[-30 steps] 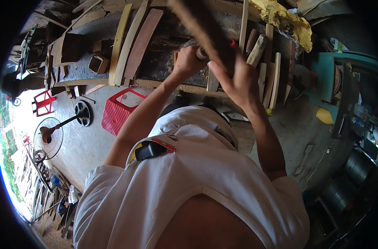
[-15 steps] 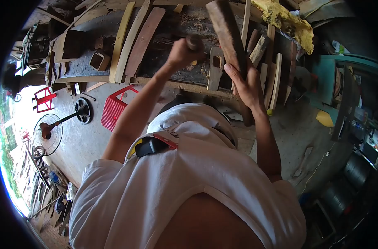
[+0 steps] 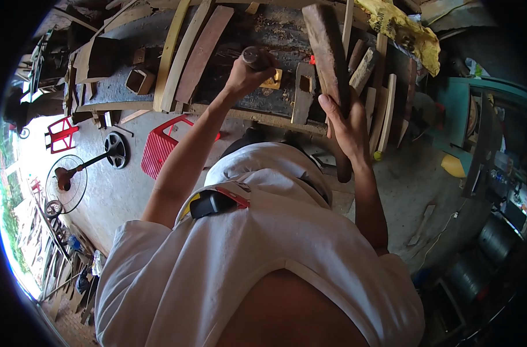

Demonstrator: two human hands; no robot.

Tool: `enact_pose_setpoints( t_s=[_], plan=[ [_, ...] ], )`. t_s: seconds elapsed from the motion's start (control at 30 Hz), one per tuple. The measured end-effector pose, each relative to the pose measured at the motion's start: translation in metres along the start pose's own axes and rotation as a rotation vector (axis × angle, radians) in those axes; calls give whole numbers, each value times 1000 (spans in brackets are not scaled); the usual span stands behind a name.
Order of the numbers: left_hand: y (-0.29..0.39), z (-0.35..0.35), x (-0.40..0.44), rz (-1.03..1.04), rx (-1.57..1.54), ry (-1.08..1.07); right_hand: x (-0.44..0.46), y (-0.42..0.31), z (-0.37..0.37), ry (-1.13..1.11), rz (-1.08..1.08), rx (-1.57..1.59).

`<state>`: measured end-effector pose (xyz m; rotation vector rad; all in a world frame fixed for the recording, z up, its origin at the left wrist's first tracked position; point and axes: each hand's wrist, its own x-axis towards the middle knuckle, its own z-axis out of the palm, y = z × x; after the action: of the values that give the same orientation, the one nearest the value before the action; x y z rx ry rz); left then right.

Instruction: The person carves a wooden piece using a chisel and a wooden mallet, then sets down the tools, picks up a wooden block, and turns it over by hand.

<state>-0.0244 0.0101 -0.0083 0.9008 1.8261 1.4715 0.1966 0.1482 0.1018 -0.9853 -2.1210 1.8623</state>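
My left hand (image 3: 246, 80) is closed around a tool handle with a dark round butt end (image 3: 254, 56) facing up. It looks like a chisel handle, but the blade is hidden below my fist. Just right of that fist, a small yellow wood piece (image 3: 273, 79) lies on the workbench (image 3: 263, 107). My right hand (image 3: 347, 124) is wrapped round a thick wooden club (image 3: 326, 49), its broad end pointing away from me and its narrower end towards my body. A slotted wood block (image 3: 303, 95) sits between the two hands.
Long wooden strips (image 3: 202, 55) lie across the bench on the left, and more sticks (image 3: 385, 113) on the right. A yellow sack (image 3: 405, 29) is at the far right. On the floor stand a red stool (image 3: 159, 151) and a fan (image 3: 69, 179).
My left hand has shifted slightly left and down, showing more of the yellow wood piece. The club in my right hand has moved a little to the right.
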Motion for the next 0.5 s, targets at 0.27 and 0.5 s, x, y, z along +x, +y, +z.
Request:
enact_pose_setpoints(
  t_s=[0.27,0.5],
  plan=[
    [28,58,-9,209,302,73,0,1,17,119,-456,-435],
    [35,80,-15,112,411,3,-23,-8,11,198,-373,-324]
  ],
)
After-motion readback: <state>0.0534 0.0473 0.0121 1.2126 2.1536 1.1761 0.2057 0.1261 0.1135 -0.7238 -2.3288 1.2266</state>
